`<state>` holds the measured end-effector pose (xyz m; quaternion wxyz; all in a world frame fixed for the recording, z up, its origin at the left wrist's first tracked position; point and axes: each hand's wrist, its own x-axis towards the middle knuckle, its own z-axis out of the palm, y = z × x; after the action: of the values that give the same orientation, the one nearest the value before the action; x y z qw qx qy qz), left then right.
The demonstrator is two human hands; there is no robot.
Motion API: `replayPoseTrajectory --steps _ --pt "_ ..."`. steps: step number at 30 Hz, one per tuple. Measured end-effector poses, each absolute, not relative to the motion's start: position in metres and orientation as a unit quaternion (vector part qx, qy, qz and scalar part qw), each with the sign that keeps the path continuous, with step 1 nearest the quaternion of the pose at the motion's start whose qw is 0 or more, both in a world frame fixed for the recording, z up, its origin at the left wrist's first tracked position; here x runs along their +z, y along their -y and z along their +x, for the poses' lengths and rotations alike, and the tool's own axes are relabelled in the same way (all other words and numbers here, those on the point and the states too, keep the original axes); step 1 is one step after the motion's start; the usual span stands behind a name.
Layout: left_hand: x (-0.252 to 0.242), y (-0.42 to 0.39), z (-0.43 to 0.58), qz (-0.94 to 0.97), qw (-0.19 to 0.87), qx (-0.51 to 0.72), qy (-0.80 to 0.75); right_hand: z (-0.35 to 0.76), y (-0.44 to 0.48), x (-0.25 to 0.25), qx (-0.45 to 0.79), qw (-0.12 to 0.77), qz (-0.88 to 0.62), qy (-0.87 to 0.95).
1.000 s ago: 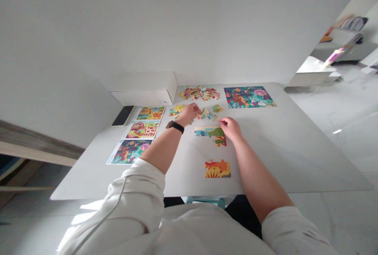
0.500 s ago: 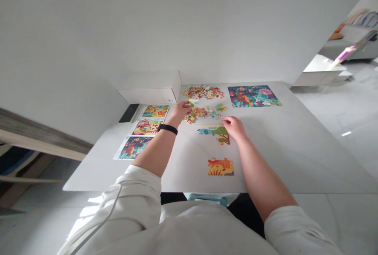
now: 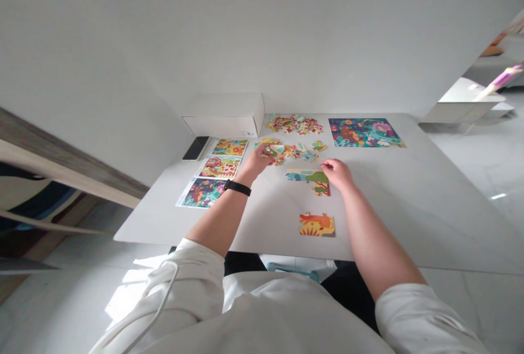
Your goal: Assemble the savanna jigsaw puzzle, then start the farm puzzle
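Observation:
My left hand (image 3: 262, 158) is closed on a cream and green puzzle piece (image 3: 278, 151), held over the left part of a loose group of puzzle pieces (image 3: 291, 151). My right hand (image 3: 338, 172) has its fingers pinched together at the upper right corner of a partly joined puzzle section (image 3: 305, 176) with a green tree and blue shapes. Whether anything sits between those fingertips is hidden. Nearer to me lies a joined orange and yellow section (image 3: 316, 224). A separate green and blue piece (image 3: 318, 146) rests beyond the right hand.
A heap of puzzle pieces (image 3: 295, 124) lies by the wall, beside a white box (image 3: 223, 124). To the left are a phone (image 3: 196, 148) and a sheet with three pictures (image 3: 221, 166). A dark, colourful picture (image 3: 365, 133) lies at the back right of the white table (image 3: 388, 195).
The view has shifted, so the table's contents appear farther right. My left hand has come slightly closer to me with the piece. My right hand stays by the tree section's corner.

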<state>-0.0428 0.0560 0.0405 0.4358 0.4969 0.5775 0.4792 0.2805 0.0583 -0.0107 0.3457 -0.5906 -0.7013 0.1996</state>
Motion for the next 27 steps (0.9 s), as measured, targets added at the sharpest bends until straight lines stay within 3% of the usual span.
replayPoseTrajectory --steps 12,27 --pt "0.016 -0.032 -0.050 0.499 0.490 0.509 -0.501 0.282 -0.056 -0.011 0.190 0.322 -0.594 0.713" --pt "0.014 -0.035 -0.054 0.541 0.434 0.453 -0.559 0.287 -0.048 -0.006 0.176 0.309 -0.587 0.727"
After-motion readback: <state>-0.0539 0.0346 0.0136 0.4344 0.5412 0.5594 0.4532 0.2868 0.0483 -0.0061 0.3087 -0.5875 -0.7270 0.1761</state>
